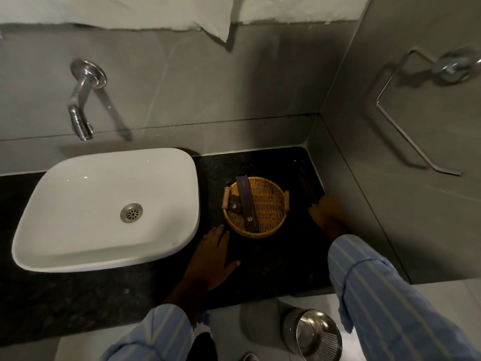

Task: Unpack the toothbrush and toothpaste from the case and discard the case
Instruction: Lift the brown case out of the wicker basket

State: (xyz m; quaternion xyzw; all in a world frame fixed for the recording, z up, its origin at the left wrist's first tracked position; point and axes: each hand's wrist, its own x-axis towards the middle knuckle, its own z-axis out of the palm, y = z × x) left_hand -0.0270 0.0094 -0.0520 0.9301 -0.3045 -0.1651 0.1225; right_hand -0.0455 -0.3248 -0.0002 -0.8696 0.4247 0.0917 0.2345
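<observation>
Your right hand point(328, 213) closes its grip on the near end of the dark case point(305, 182); the case's long axis runs away from you along the surface point(260, 269), right of the basket point(256, 207). Left hand point(213, 254) lies flat, empty.

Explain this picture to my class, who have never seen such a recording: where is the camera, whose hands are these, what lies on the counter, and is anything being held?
There is one picture, from a camera worn on a person's head, looking down at a bathroom counter. No machine is involved: the hands are the person's own. The left hand rests flat and open on the dark counter, just in front of a wicker basket. The right hand grips the near end of a long dark case lying right of the basket. Inside the basket are a long dark box and a small dark packet. A white basin sits to the left, and a steel bin stands on the floor below.
</observation>
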